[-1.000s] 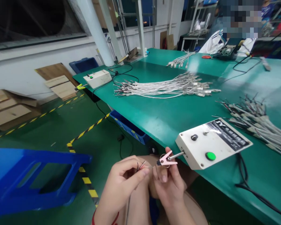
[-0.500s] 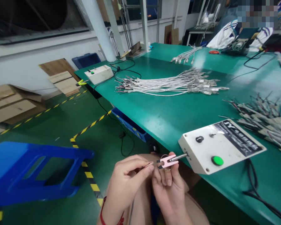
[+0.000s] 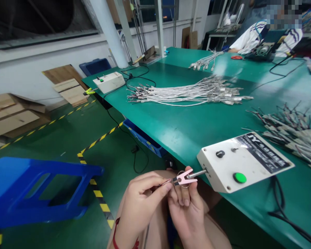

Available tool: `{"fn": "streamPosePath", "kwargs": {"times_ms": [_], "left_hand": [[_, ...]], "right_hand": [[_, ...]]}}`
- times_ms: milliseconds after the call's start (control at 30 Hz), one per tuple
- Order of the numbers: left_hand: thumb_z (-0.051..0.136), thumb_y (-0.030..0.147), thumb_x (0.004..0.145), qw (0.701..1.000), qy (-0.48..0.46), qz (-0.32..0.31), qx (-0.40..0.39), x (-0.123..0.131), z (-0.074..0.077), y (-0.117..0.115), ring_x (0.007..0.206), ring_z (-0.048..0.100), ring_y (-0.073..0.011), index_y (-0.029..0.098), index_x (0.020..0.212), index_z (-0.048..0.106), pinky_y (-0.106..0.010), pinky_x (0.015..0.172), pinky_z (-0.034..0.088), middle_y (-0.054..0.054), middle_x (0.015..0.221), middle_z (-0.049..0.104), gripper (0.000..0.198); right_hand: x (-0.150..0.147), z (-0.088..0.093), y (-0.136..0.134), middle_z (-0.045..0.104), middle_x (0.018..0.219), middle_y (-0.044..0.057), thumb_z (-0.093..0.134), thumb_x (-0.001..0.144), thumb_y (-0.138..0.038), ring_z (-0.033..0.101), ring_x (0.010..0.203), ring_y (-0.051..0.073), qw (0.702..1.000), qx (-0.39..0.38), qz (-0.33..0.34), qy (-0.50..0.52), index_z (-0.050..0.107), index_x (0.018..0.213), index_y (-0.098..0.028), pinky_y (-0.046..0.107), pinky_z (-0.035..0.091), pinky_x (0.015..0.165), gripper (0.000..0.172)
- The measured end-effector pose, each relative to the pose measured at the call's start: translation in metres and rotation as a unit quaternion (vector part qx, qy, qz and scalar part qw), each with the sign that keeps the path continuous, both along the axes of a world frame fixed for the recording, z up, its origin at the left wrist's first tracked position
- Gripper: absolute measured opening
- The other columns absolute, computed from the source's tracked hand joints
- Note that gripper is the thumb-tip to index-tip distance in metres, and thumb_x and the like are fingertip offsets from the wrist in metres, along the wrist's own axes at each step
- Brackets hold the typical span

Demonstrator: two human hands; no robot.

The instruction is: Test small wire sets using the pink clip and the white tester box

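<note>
My left hand (image 3: 145,197) is closed in a pinch on thin wires (image 3: 166,182), largely hidden by the fingers. Their ends reach the black-tipped jaws of a pink clothespin (image 3: 183,177), which look closed on them. The clothespin sits on the metal shaft (image 3: 198,173) of a white control box (image 3: 245,162) with a black knob and a green button. Around the clothespin's spread handles is my right hand (image 3: 185,207), thumb and forefinger against the handle ends, its other fingers curled below.
White cables (image 3: 181,95) lie bundled across the green table (image 3: 155,121); another cable pile (image 3: 295,135) is at right. A second white box (image 3: 110,82) stands at the far left corner. A blue stool (image 3: 41,190) is on the floor. A person (image 3: 248,38) sits across the table.
The clothespin's handles have spread apart and its jaws have come together on the wire ends. My left hand has barely moved.
</note>
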State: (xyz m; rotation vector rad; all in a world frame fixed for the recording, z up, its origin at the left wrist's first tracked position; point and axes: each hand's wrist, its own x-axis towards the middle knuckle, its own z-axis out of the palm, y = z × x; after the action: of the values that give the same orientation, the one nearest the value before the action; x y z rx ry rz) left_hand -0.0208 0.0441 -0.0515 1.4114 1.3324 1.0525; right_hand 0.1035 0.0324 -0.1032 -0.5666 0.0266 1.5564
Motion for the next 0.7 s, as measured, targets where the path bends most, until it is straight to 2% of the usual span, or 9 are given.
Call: {"fn": "streamPosePath", "kwargs": {"times_ms": [133, 500, 700], "left_hand": [[0.079, 0.028, 0.095, 1.0, 0.0, -0.002, 0.002, 0.001, 0.001, 0.0, 0.08, 0.074, -0.0243, 0.025, 0.08, 0.086, -0.032, 0.075, 0.057, -0.005, 0.083, 0.079, 0.017], [0.079, 0.027, 0.096, 0.999, 0.022, -0.008, 0.031, 0.003, 0.001, -0.001, 0.078, 0.073, -0.0222, 0.023, 0.077, 0.082, -0.03, 0.075, 0.055, -0.005, 0.082, 0.078, 0.02], [0.079, 0.025, 0.096, 0.998, 0.028, -0.014, 0.048, 0.004, 0.0, 0.0, 0.077, 0.073, -0.0207, 0.023, 0.078, 0.082, -0.029, 0.075, 0.055, -0.003, 0.082, 0.079, 0.018]], "right_hand": [[0.0, -0.003, -0.001, 0.012, 0.054, -0.011, 0.091, 0.08, -0.056, 0.008, 0.053, 0.009, 1.0, 0.01, 0.005, -0.01, 0.08, 0.094, -0.029, 0.021, 0.029, 0.053, 0.032], [0.0, -0.014, -0.003, 0.016, 0.055, -0.01, 0.083, 0.088, -0.058, 0.015, 0.055, 0.012, 0.999, 0.037, 0.01, -0.026, 0.078, 0.107, -0.038, 0.025, 0.032, 0.057, 0.028], [0.001, -0.012, -0.002, 0.016, 0.054, -0.01, 0.084, 0.085, -0.063, 0.015, 0.055, 0.011, 0.998, 0.031, 0.018, -0.046, 0.08, 0.108, -0.036, 0.025, 0.032, 0.059, 0.036]]}}
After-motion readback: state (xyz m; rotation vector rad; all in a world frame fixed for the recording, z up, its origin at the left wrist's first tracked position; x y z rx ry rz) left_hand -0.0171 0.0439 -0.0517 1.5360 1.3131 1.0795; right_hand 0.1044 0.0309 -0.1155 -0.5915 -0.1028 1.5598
